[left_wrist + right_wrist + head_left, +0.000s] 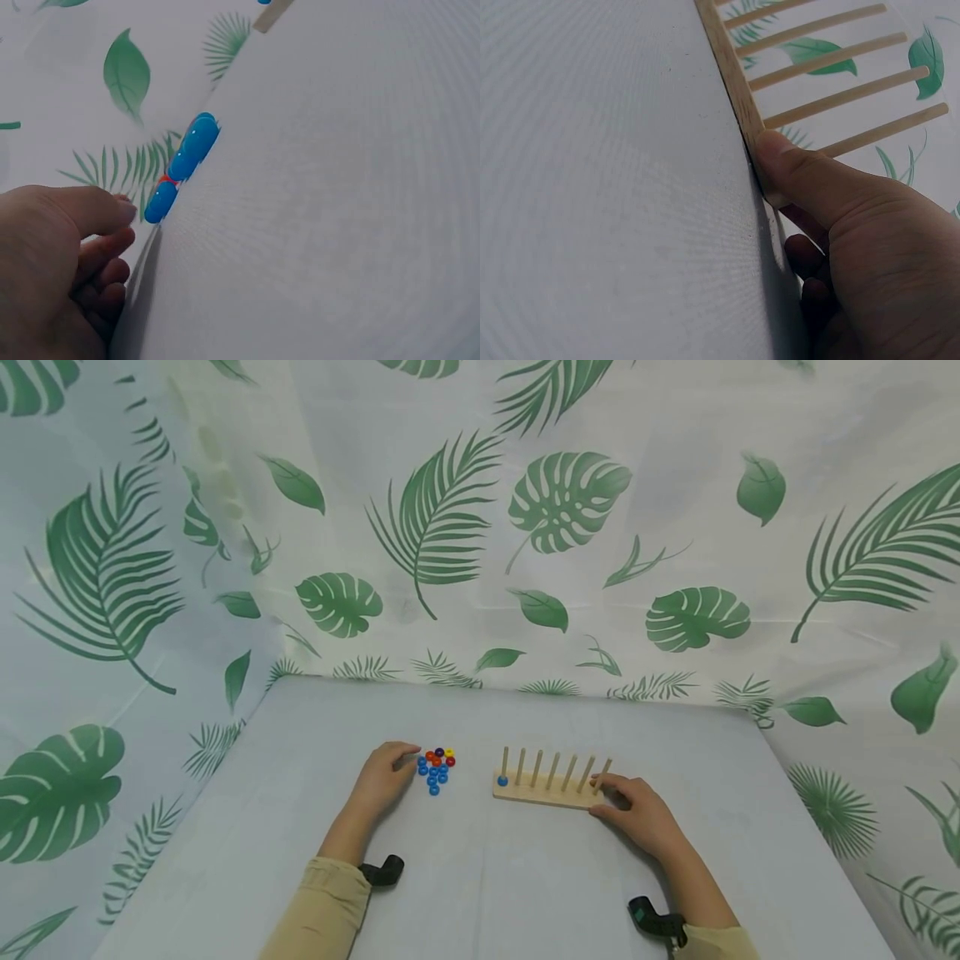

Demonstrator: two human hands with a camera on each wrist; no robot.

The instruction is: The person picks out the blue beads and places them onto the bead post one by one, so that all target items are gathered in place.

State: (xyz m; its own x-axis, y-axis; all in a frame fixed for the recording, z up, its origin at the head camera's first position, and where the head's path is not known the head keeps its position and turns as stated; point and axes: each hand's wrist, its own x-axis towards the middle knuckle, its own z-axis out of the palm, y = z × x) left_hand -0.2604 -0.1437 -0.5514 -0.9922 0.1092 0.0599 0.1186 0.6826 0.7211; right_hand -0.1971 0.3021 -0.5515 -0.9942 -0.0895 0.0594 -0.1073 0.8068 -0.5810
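A wooden peg board (551,791) with several upright pegs lies on the table, and one blue bead (502,781) sits at the base of its leftmost peg. My right hand (637,810) grips the board's right end, thumb along the front edge; in the right wrist view the thumb (784,154) presses on the wood. Left of the board is a cluster of loose beads (432,781), mostly blue, with some red, orange, yellow and dark ones. Beside the cluster's left edge is my left hand (381,779), fingers loosely bent, holding nothing visible.
A white-covered table (480,877) lies under everything. Behind and at the sides hang white sheets printed with green leaves (570,502). Each wrist wears a black camera mount, one on the left (384,871) and one on the right (656,920).
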